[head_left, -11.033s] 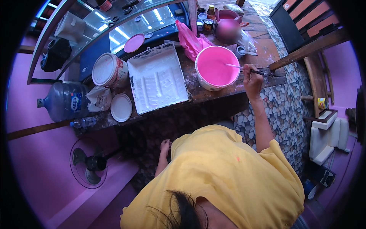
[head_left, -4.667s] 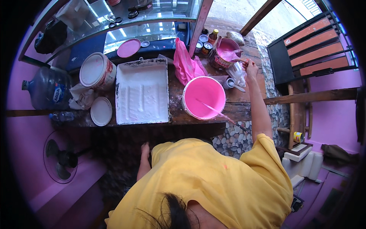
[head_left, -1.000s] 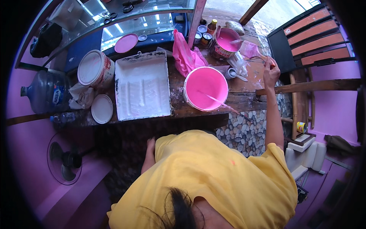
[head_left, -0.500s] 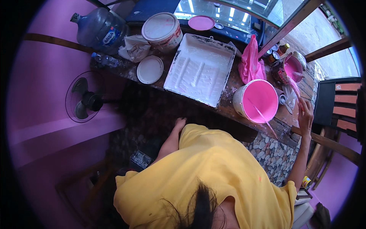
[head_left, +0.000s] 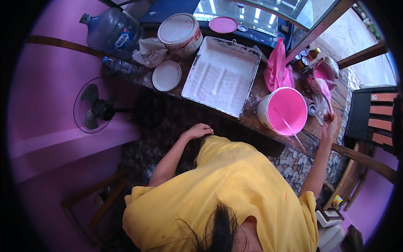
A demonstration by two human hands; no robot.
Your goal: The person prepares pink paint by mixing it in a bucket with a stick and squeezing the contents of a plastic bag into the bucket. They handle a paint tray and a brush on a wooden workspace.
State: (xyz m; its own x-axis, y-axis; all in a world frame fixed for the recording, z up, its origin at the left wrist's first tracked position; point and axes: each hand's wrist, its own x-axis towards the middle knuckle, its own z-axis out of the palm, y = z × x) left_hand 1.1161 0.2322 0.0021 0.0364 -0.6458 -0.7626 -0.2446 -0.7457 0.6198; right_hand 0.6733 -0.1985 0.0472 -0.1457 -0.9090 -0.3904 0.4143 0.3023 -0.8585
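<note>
My right hand (head_left: 330, 124) is raised past the table's right end and grips a brush (head_left: 325, 91) whose pink-coated head points up toward a small can of pink paint (head_left: 321, 71). A white bucket full of pink paint (head_left: 287, 110) stands just left of that hand, with a thin stick (head_left: 290, 128) leaning out of it. My left hand (head_left: 197, 131) rests low below the table edge with loosely curled fingers and holds nothing. A yellow shirt covers my body at the bottom of the view.
On the wooden table (head_left: 252, 117) lie a white paint tray (head_left: 222, 75), a pink plastic bag (head_left: 277, 69), a lidded white bucket (head_left: 180, 31), a loose white lid (head_left: 166, 75) and a pink lid (head_left: 223, 24). A water jug (head_left: 111, 29) and a fan (head_left: 94, 109) are at left, a dark chair (head_left: 369, 122) at right.
My right hand left the stick in the big bucket and moved right to the small can, where it now holds the brush. My head has turned, shifting the table in view. My left hand stays low.
</note>
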